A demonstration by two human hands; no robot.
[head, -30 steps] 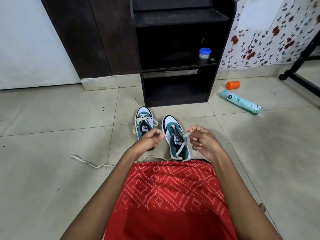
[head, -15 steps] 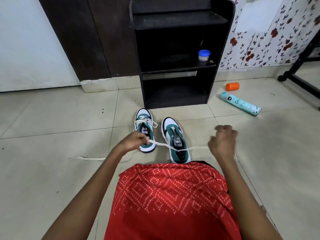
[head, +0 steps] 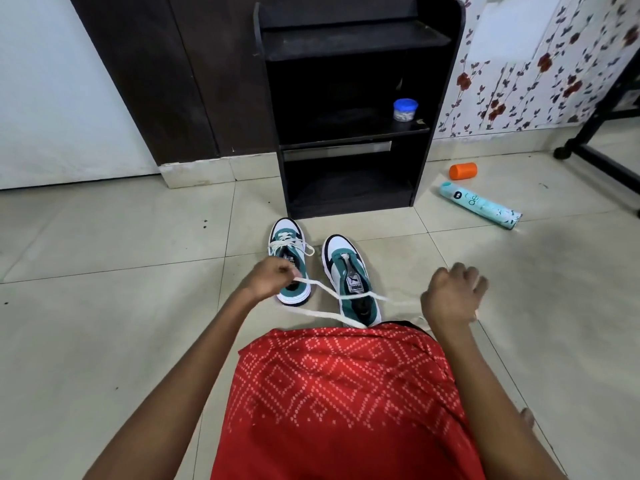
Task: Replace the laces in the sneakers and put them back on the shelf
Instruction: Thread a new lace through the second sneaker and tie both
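**Seated person re-lacing footwear, head view.**

- One tiled floor (head: 104, 306) fills most of the field. A broad stretch of tile lies between the left arm and the white wall (head: 52, 98).
- One dark wooden panel (head: 173, 81) stands beside that wall, and one floral wallpaper (head: 554, 64) covers the far right.
- One black shelf unit (head: 346, 43) stands upright against the back, with two open compartments below its top board.
- One red patterned garment (head: 339, 403) covers the lap, with one bare arm along each side of it.
- There are two hands. The left hand (head: 268, 280) is clenched, pinching one white lace (head: 346, 298) at its fingertips. The right hand (head: 450, 299) shows its back with the fingers curled. The lace runs in beneath it and is held there, stretched between the two hands.
- There are two green-and-white sneakers on the floor, toes toward the shelf base and close to its front edge. The left-side sneaker (head: 285, 230) carries crossed laces. The right-side sneaker (head: 341, 247) lies under the stretched lace — whether the lace passes through an eyelet cannot be told. A narrow strip of tile separates the pair.
- One teal spray can (head: 481, 206) lies on its side to the right of the shelf, with one orange cylinder (head: 463, 170) just beside it.
- One blue-lidded jar (head: 405, 109) stands at the right end of the middle board.
- One black stand (head: 562, 153) enters from the right edge, its foot on the tile. Open tile lies between the can and the right arm.
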